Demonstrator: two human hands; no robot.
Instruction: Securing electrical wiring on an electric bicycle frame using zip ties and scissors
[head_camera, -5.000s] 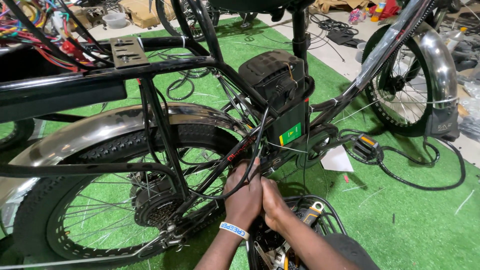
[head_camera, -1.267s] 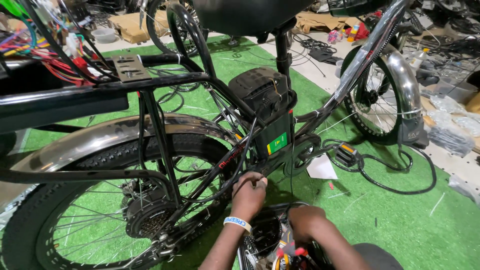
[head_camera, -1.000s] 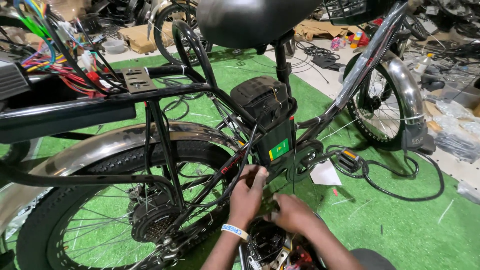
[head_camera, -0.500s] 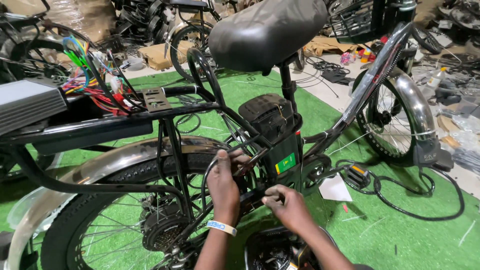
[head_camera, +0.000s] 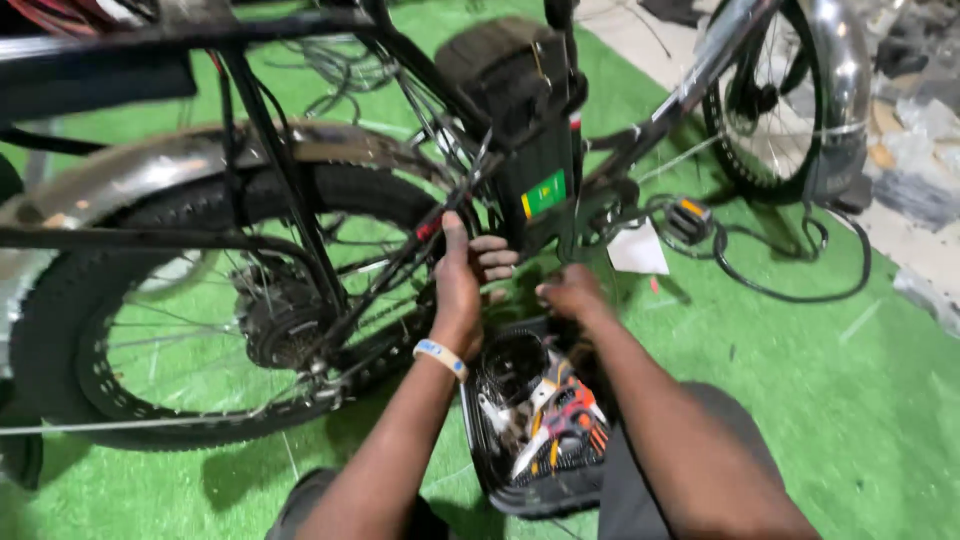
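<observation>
Reaching under the black battery pack (head_camera: 535, 150), your left hand (head_camera: 462, 280) curls its fingers (head_camera: 492, 258) around the frame tubes beside it, while your right hand (head_camera: 572, 293) hovers loosely closed, its grip untellable, above the tool basket (head_camera: 540, 440).

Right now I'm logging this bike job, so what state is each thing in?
Left hand: gripping the frame tube beside the battery.
Right hand: at the battery's base, fingers hidden.
Battery: upright, mounted in the frame.
Rear wheel: fitted, resting on green turf.
Basket: on the ground, holding tools.
Pedal: on the bike.
</observation>
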